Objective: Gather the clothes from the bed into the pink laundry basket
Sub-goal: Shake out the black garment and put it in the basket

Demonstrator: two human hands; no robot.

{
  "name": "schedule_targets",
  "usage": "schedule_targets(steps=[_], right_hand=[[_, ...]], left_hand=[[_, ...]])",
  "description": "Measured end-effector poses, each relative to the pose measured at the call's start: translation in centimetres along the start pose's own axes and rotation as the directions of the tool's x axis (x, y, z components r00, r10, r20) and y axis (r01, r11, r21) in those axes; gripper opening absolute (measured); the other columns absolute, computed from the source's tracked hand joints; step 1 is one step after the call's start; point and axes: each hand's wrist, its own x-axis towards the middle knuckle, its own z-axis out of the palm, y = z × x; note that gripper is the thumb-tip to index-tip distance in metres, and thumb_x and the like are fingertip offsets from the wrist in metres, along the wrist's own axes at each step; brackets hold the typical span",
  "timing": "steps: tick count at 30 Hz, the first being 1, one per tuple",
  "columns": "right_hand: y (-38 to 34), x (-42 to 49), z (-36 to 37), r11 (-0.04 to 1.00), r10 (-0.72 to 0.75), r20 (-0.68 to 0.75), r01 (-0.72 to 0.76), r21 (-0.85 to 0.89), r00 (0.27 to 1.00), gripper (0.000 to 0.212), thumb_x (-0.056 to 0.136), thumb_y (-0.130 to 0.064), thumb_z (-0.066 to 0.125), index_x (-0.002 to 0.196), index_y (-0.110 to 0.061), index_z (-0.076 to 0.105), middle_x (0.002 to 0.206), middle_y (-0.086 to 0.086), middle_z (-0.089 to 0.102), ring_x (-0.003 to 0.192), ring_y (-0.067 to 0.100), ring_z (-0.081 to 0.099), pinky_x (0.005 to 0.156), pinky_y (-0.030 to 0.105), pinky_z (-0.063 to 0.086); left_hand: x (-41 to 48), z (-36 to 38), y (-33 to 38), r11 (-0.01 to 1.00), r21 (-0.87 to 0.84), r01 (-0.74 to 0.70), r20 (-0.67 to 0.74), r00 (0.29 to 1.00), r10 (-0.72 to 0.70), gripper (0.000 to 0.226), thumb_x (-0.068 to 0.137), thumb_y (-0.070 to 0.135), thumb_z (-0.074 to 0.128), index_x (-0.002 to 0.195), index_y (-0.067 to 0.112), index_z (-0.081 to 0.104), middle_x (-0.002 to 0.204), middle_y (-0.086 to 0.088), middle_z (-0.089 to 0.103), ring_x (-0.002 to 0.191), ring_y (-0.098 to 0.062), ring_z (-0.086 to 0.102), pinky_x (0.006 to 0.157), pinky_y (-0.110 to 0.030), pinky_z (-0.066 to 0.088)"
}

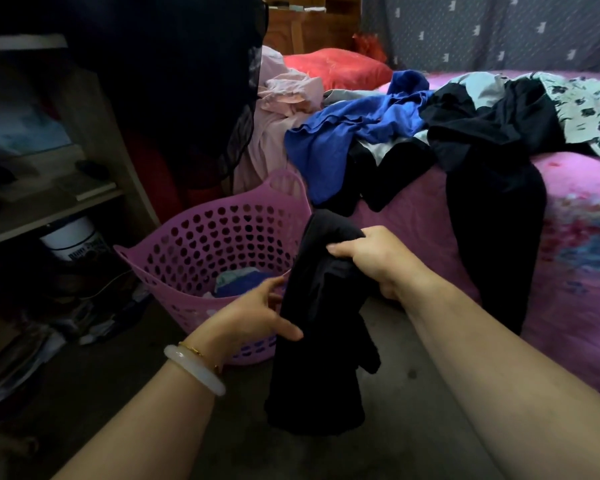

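Observation:
A black garment (321, 327) hangs over the floor just right of the pink laundry basket (201, 233). My right hand (374, 258) grips its bunched top. My left hand (257, 313) holds its left side, thumb on the front and fingers behind the cloth. The basket stands on the floor by the bed and holds a few blue and light clothes at its bottom. On the bed (575, 244) lie a blue garment (347, 133), black clothes (492, 126), a floral piece (589, 109) and pink clothes (284, 95).
A wooden shelf unit (84, 133) stands at the left with a white tub (71, 239) under it and clutter on the floor. A dark cloth (174, 81) hangs above the basket. A red pillow (336, 69) lies at the bed's head.

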Motion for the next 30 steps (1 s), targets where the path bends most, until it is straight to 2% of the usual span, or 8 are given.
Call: schedule_targets(steps=[5, 9, 14, 17, 20, 22, 26, 30], right_hand=[[-1.1, -0.1, 0.8, 0.919, 0.129, 0.070, -0.146, 0.365, 0.989, 0.009, 0.085, -0.007, 0.066, 0.088, 0.000, 0.068, 0.079, 0.015, 0.069, 0.065, 0.023, 0.067, 0.066, 0.033, 0.057], [-2.6, -0.7, 1.6, 0.774, 0.137, 0.260, -0.268, 0.573, 0.956, 0.012, 0.087, -0.006, 0.058, 0.089, 0.001, 0.067, 0.079, 0.015, 0.068, 0.056, 0.023, 0.067, 0.056, 0.032, 0.058], [-2.9, -1.4, 2.4, 0.704, 0.047, 0.378, -0.299, 0.644, 0.924, 0.017, 0.088, -0.005, 0.052, 0.094, 0.003, 0.065, 0.083, 0.015, 0.068, 0.066, 0.024, 0.066, 0.065, 0.033, 0.059], [-1.9, -0.2, 1.4, 0.698, 0.104, 0.324, -0.301, 0.650, 0.940, 0.016, 0.085, -0.009, 0.054, 0.084, 0.001, 0.066, 0.074, 0.013, 0.068, 0.056, 0.023, 0.066, 0.058, 0.030, 0.058], [1.2, 1.3, 0.4, 0.741, 0.224, 0.183, -0.290, 0.605, 0.957, 0.017, 0.076, -0.014, 0.060, 0.089, -0.006, 0.068, 0.073, 0.010, 0.068, 0.053, 0.023, 0.064, 0.056, 0.030, 0.056], [3.7, 1.3, 0.6, 0.780, 0.286, 0.166, -0.330, 0.531, 0.944, 0.028, 0.067, -0.020, 0.066, 0.093, -0.012, 0.067, 0.074, 0.008, 0.068, 0.058, 0.023, 0.063, 0.061, 0.033, 0.053], [5.9, 0.7, 1.7, 0.658, 0.277, 0.314, -0.417, 0.627, 0.908, 0.037, 0.078, -0.024, 0.056, 0.108, -0.005, 0.067, 0.096, 0.018, 0.072, 0.076, 0.033, 0.069, 0.071, 0.045, 0.057], [4.9, 1.4, 1.0, 0.593, 0.198, 0.284, -0.345, 0.728, 0.938, 0.023, 0.082, -0.017, 0.047, 0.086, -0.002, 0.065, 0.067, 0.015, 0.070, 0.055, 0.029, 0.068, 0.058, 0.041, 0.059]], left_hand=[[1.1, 3.2, -1.9, 0.998, 0.051, -0.045, -0.056, 0.997, 0.047, 0.135, 0.056, 0.013, 0.090, 0.152, 0.035, -0.002, 0.152, 0.003, 0.029, 0.139, -0.020, 0.030, 0.115, -0.040, 0.030], [3.1, 5.6, -2.6, 0.952, -0.049, -0.303, -0.371, 0.890, 0.264, 0.123, 0.046, 0.032, 0.094, 0.144, 0.034, 0.020, 0.140, 0.012, 0.042, 0.128, -0.008, 0.040, 0.108, -0.036, 0.039], [4.1, 5.6, -2.9, 0.962, 0.002, -0.272, -0.634, 0.744, 0.212, 0.040, 0.081, 0.033, 0.072, 0.115, 0.023, 0.053, 0.112, 0.005, 0.062, 0.109, -0.018, 0.059, 0.095, -0.038, 0.049], [3.7, 3.9, -2.2, 0.918, -0.319, -0.235, -0.676, 0.735, -0.047, 0.026, 0.097, 0.014, 0.047, 0.119, 0.006, 0.057, 0.120, -0.015, 0.063, 0.107, -0.031, 0.061, 0.093, -0.043, 0.050], [2.2, 2.0, 1.0, 0.242, -0.912, -0.330, -0.390, 0.881, -0.267, 0.045, 0.103, 0.023, 0.031, 0.145, 0.006, 0.035, 0.148, -0.017, 0.040, 0.135, -0.035, 0.040, 0.108, -0.044, 0.037], [1.5, 1.7, 2.7, -0.159, -0.930, -0.332, -0.304, 0.936, -0.177, 0.050, 0.103, 0.026, 0.032, 0.148, 0.004, 0.027, 0.152, -0.018, 0.031, 0.140, -0.035, 0.030, 0.115, -0.044, 0.029], [1.3, 3.7, 3.2, -0.025, -0.971, -0.239, -0.238, 0.970, -0.053, 0.036, 0.099, 0.012, 0.041, 0.133, 0.005, 0.050, 0.138, -0.020, 0.052, 0.122, -0.035, 0.052, 0.090, -0.044, 0.049], [0.1, 2.4, 1.7, 0.319, -0.928, -0.193, -0.166, 0.980, 0.111, 0.033, 0.097, 0.004, 0.032, 0.119, 0.009, 0.056, 0.123, -0.018, 0.060, 0.120, -0.036, 0.052, 0.109, -0.050, 0.036]])
